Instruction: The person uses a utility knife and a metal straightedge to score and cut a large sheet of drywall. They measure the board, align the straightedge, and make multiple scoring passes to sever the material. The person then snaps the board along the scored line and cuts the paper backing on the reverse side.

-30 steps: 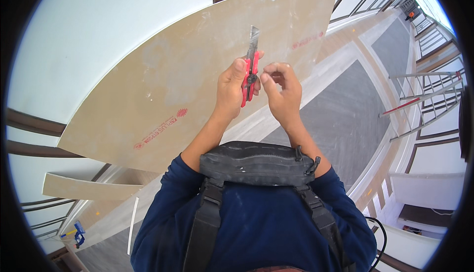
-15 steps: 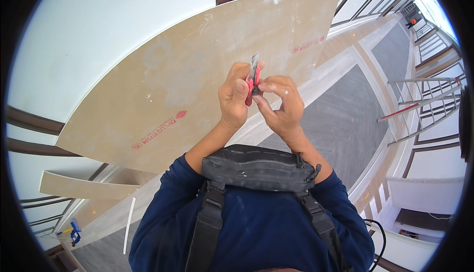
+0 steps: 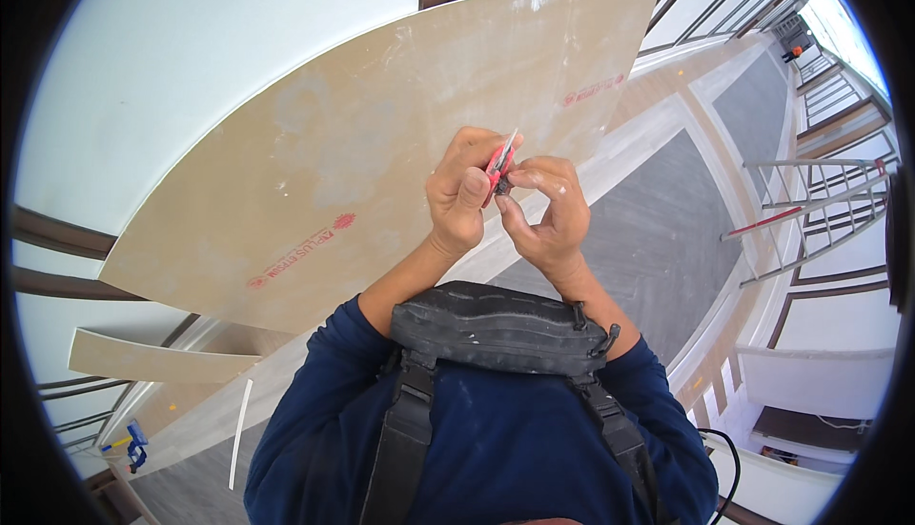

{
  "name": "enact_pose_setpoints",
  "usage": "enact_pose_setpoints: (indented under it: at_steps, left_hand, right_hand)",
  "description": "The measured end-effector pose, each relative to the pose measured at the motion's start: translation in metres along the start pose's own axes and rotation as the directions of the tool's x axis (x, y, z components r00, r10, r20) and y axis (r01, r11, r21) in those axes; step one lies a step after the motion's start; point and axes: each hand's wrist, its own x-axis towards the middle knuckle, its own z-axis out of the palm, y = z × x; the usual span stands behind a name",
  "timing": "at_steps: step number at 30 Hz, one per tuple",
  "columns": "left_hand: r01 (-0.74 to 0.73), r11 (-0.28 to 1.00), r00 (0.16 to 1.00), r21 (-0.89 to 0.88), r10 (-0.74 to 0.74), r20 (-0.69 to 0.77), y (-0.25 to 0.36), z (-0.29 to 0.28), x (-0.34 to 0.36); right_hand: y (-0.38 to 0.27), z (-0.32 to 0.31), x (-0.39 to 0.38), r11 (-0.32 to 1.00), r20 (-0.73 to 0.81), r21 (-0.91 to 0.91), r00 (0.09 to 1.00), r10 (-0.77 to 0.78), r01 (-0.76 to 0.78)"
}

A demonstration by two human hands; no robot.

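A red and black utility knife (image 3: 498, 165) points upward, its blade seen nearly edge-on. My left hand (image 3: 459, 182) is closed around its handle. The thumb and forefinger of my right hand (image 3: 545, 211) pinch the small black knob on the knife. Behind both hands stands a large beige board (image 3: 286, 182) with a curved top edge, pale smudges and red printed marks. A black bag (image 3: 496, 330) is strapped across my chest, just below my wrists.
An aluminium ladder (image 3: 810, 211) stands at the right. A narrow board strip (image 3: 162, 358) lies at lower left, near a white strip (image 3: 240, 434) and a blue tool (image 3: 135, 444). Dark grey flooring (image 3: 629, 258) runs to the back right, where a person in orange (image 3: 793, 52) is small.
My right fingers have closed onto the knife's knob. The knife has moved down from where it was a second ago and turned, so its blade now shows edge-on.
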Motion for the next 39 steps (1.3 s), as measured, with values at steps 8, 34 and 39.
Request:
enact_pose_setpoints:
  at_steps: [8,34,39]
  left_hand:
    - [-0.036,0.994,0.997,0.107,0.029,0.066,0.0,-0.002,0.008]
    - [0.613,0.712,0.752,-0.342,-0.659,-0.023,-0.002,0.007,0.014]
    - [0.621,0.707,0.745,-0.338,-0.667,-0.026,-0.002,0.01,0.014]
  right_hand:
    - [0.008,0.003,-0.004,1.0,-0.015,0.016,1.0,0.015,-0.015]
    - [0.012,0.007,-0.009,0.784,0.07,0.254,0.819,0.57,-0.567]
    - [0.017,0.0,-0.012,0.78,0.098,0.17,0.798,0.594,-0.602]
